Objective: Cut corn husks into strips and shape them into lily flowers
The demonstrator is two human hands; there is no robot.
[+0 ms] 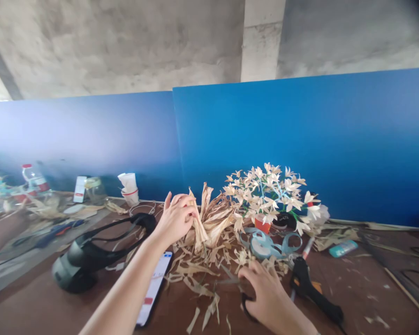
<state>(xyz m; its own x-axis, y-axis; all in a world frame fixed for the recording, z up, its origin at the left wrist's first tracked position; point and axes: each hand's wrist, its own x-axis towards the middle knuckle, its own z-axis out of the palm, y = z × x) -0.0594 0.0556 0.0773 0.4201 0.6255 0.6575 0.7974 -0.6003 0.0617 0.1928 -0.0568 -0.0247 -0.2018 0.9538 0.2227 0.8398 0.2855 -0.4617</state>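
My left hand (176,221) is closed, its fingers pinching a pale dried corn husk (199,230) at the edge of the husk pile (218,214). My right hand (263,293) is curled round the black handles of a pair of scissors (247,307). The scissor blades point up and left, over scattered husk scraps (195,270). Beyond my right hand lies a loosely coiled pale blue ribbon (265,244). Behind the ribbon, a bunch of cream husk flowers (265,190) stands by an orange-red cup (262,224).
A black glue gun (316,293) lies right of my right hand. Left of my left forearm are a phone (154,291) and a black headset (80,265). Paper cups (130,193) and a jar (95,190) stand farther back. Another person's arm (5,230) reaches in at far left.
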